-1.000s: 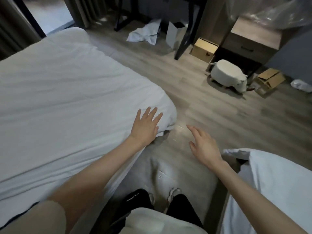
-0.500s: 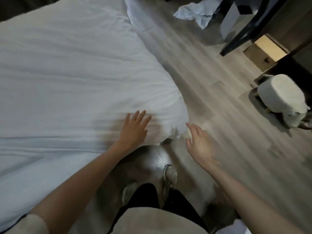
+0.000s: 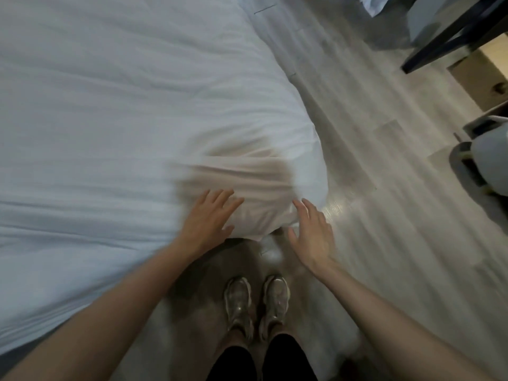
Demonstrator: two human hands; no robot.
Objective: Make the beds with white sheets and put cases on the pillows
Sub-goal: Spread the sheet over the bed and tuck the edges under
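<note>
Left hand [image 3: 209, 215] presses flat, fingers spread, on the white sheet [image 3: 123, 119] at the bed's near corner [image 3: 277, 188], and the right hand [image 3: 310, 235], open and empty, has swung in off the floor [image 3: 398, 229] beside it, so tucking looks next.

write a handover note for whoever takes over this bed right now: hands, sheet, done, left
Left hand: open, fingers spread, flat on the wrinkled white fabric sheet near the bed's rounded near corner.
Right hand: open, holding nothing, beside that corner over the pale wood-plank floor; contact with the sheet unclear.
Done: sheet spread over the mattress top.
Left: smooth the creases, probably tuck the bunched corner; no pillows or cases in view.
</note>
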